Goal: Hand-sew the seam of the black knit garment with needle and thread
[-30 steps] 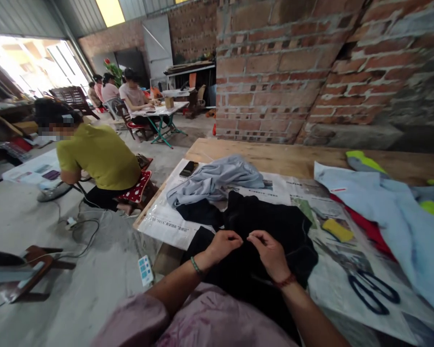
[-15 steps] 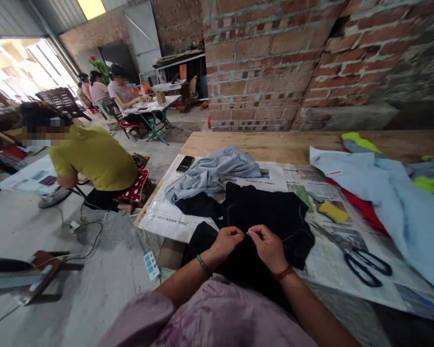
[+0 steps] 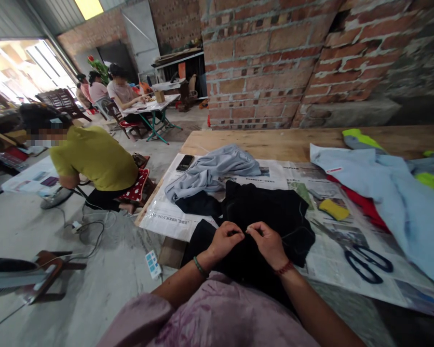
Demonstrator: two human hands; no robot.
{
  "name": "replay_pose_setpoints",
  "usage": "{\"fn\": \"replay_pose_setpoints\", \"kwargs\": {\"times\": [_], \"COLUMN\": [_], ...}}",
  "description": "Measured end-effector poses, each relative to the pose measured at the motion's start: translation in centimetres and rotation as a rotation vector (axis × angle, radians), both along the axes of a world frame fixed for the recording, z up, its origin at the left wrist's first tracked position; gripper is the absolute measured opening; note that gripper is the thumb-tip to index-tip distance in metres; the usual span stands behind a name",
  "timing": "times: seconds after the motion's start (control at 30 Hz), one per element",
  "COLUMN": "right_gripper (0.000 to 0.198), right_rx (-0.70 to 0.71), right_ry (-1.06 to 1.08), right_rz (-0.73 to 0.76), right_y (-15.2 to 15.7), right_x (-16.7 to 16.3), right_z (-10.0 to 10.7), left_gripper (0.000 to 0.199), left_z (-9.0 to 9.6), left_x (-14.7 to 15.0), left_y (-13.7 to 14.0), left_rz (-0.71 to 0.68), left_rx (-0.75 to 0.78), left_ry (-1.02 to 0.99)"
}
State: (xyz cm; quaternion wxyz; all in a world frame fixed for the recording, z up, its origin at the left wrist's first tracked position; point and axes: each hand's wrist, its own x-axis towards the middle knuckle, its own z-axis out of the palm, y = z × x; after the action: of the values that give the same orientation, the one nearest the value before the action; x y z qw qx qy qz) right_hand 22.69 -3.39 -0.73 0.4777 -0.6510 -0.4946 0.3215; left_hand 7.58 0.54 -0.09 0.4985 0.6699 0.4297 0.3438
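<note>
Both my hands meet above a black garment [image 3: 267, 202] that lies on the newspaper-covered table and hangs over its near edge toward my lap. My left hand [image 3: 226, 240] is closed in a pinch, thumb against forefinger. Close beside it, my right hand [image 3: 267, 243] pinches in the same way, its fingertips a small gap from the left ones. Whatever sits between the fingertips is too small to make out. Large scissors [image 3: 367, 262] with dark handles rest to the right, near a yellow sponge-like block [image 3: 333, 210].
A grey garment [image 3: 217, 168] and a phone [image 3: 184, 163] lie at the table's left. Light blue cloth [image 3: 383, 193] covers its right side. A power strip [image 3: 152, 264] is low at left. A person in a yellow-green top [image 3: 101, 156] sits left; others sit farther back.
Hardly anything differs. My hands keep their pinch over the black garment, the left one a touch higher, and the view has shifted slightly.
</note>
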Motion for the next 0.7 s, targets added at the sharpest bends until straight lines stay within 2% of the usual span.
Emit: {"fn": "replay_pose_setpoints", "kwargs": {"times": [0.1, 0.33, 0.5, 0.7], "right_gripper": [0.027, 0.025, 0.024, 0.029], "right_rx": [0.012, 0.056, 0.152, 0.049], "right_ry": [-0.026, -0.106, -0.173, -0.037], "right_rz": [0.005, 0.027, 0.017, -0.072], "right_y": [-0.26, -0.76, -1.07, -0.74], "right_x": [-0.12, -0.28, -0.54, -0.26], "right_z": [0.42, 0.75, 0.90, 0.01], "left_gripper": [0.002, 0.007, 0.010, 0.010], "left_z": [-0.25, -0.10, 0.10, -0.38], "left_x": [0.38, 0.87, 1.10, 0.86], "left_y": [0.00, -0.35, -0.42, -0.72], "left_rz": [-0.005, 0.018, 0.045, 0.043], "left_rx": [0.029, -0.178, -0.232, -0.284], "left_ry": [0.048, 0.030, 0.043, 0.029]}}
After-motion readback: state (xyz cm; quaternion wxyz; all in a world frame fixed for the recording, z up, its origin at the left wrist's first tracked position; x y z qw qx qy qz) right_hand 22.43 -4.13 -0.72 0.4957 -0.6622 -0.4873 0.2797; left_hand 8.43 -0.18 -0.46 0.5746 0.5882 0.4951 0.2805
